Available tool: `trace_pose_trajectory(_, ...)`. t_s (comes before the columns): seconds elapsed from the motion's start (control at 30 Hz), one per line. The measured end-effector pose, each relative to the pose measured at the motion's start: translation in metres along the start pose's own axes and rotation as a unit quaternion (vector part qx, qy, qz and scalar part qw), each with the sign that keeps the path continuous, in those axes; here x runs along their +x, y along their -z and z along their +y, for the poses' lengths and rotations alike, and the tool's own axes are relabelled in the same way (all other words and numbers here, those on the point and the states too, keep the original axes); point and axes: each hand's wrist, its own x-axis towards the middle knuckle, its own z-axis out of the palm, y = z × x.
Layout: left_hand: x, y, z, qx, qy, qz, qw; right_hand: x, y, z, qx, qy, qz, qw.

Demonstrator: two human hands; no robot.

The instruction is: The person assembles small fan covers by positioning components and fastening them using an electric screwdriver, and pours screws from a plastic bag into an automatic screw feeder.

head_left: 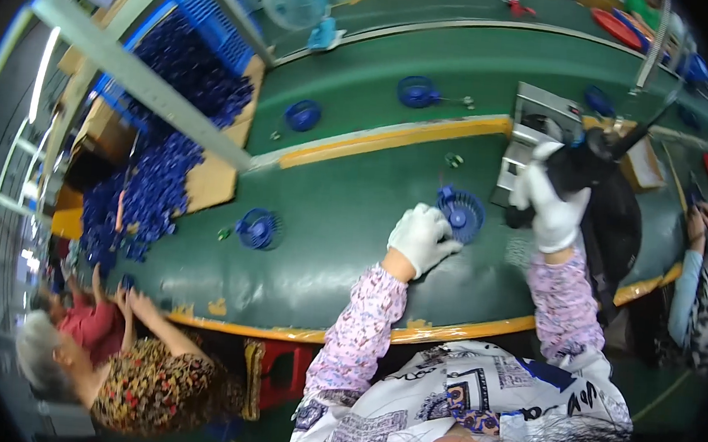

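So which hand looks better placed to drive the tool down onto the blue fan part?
Probably the right hand: it already grips the black hanging power tool just right of the blue fan part. The left hand rests against that part on the green belt, steadying it.

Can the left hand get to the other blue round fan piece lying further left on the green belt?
Probably yes. The left hand rests on one blue fan piece, and the other blue fan piece lies on the same green belt, with only bare belt between them. It looks a long stretch, though.

Blue fan grille, white-gloved left hand, green belt.
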Motion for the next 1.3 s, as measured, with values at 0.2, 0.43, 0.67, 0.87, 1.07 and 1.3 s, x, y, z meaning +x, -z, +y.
trace_pose_trajectory(0.2, 0.006, -0.008, 0.023, -0.018, -0.056, -0.024, 0.998, -0.008, -0.004, 0.026, 0.016, -0.045, 0.0, 0.999)
trace_pose_trajectory(0.43, 0.003, -0.003, 0.02, -0.017, -0.068, -0.019, 0.997, -0.016, -0.006, 0.052, -0.018, -0.052, -0.013, 0.998)
trace_pose_trajectory(0.67, 0.0, -0.004, 0.026, -0.03, -0.058, -0.024, 0.998, -0.021, -0.003, 0.052, 0.015, -0.055, -0.05, 0.997)
trace_pose_trajectory(0.87, -0.001, 0.001, 0.032, -0.029, -0.049, -0.047, 0.997, -0.022, 0.0, 0.055, 0.019, -0.048, -0.055, 0.997)
trace_pose_trajectory(1.07, -0.005, -0.007, 0.017, -0.078, -0.07, -0.018, 0.994, 0.01, 0.009, 0.016, 0.001, 0.059, 0.001, 0.998)
trace_pose_trajectory(1.3, 0.005, -0.006, 0.02, -0.033, -0.093, -0.053, 0.994, 0.035, 0.033, 0.009, -0.052, 0.093, 0.062, 0.992)
